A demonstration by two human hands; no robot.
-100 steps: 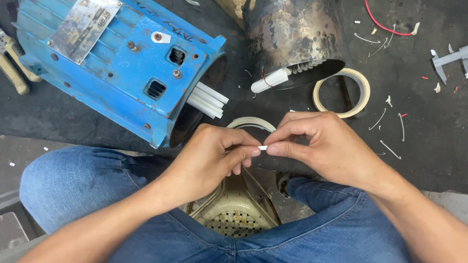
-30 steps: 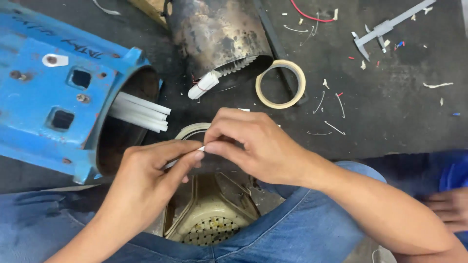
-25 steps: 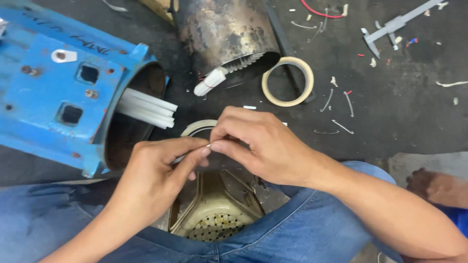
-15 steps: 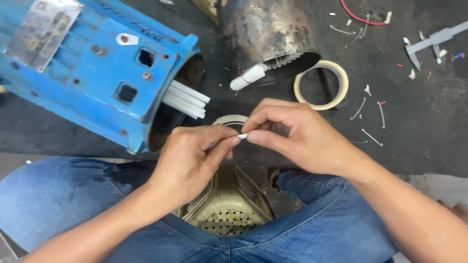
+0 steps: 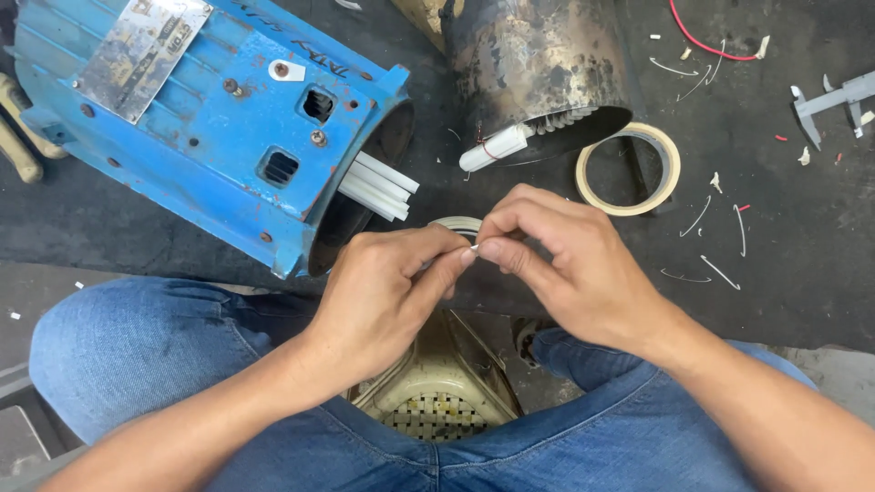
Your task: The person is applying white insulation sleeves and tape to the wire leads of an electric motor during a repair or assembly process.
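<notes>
"Two hands meet just below the blue motor shell (image 5: 210, 118). I see my left hand (image 5: 387, 296) and right hand (image 5: 565, 264) pinching one tiny white piece (image 5: 474, 247) between fingertips."

"Where is it?"

"Right of the shell's open end, near the white sticks (image 5: 378, 185). A tape ring (image 5: 629, 169) lies farther right."

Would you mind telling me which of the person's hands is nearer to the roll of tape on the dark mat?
The right hand. It sits just below and left of the tape roll, while the left hand is farther left, beyond the right one.
</notes>
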